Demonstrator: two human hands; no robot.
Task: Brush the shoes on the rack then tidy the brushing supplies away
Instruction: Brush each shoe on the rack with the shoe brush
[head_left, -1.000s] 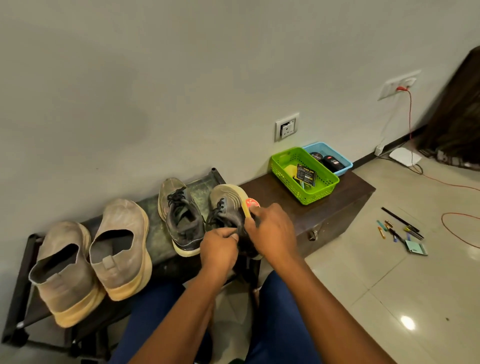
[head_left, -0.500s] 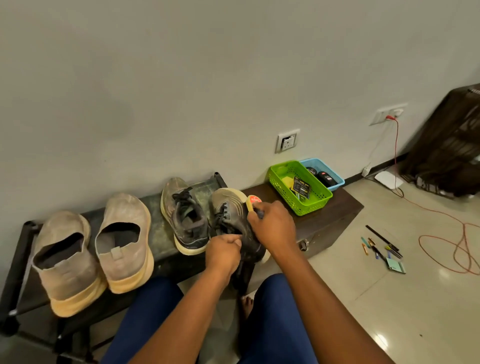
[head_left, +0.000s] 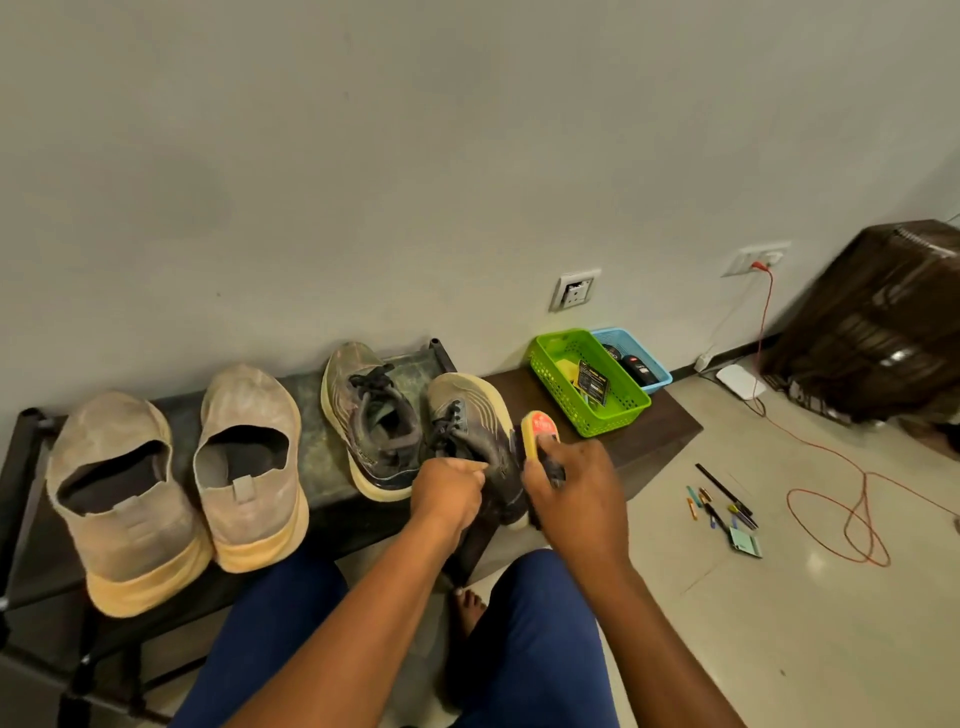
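Knees (head_left: 291, 639) sit nearest, wedged against the rack's (head_left: 31, 441) front edge, so my elbows have little room to draw back. Left hand (head_left: 449, 493) curls round the heel of the dark shoe (head_left: 470, 415), which stands at the rack's right end, its heel past the front edge above the floor. Right hand (head_left: 574, 499) closes round the brush (head_left: 540, 428), pressed to the shoe's right side. Slipping is my worry: a hard stroke could, I judge, twist the shoe out of my left grip and drop it onto my bare foot (head_left: 467, 608) below. A wide sweep left could knock its mate (head_left: 371, 415), just beside it; the two beige shoes (head_left: 187, 467) stand well apart. Rightward the wooden worktop (head_left: 660, 431) offers open room before the green basket (head_left: 587, 384), where the brush probably belongs afterwards.
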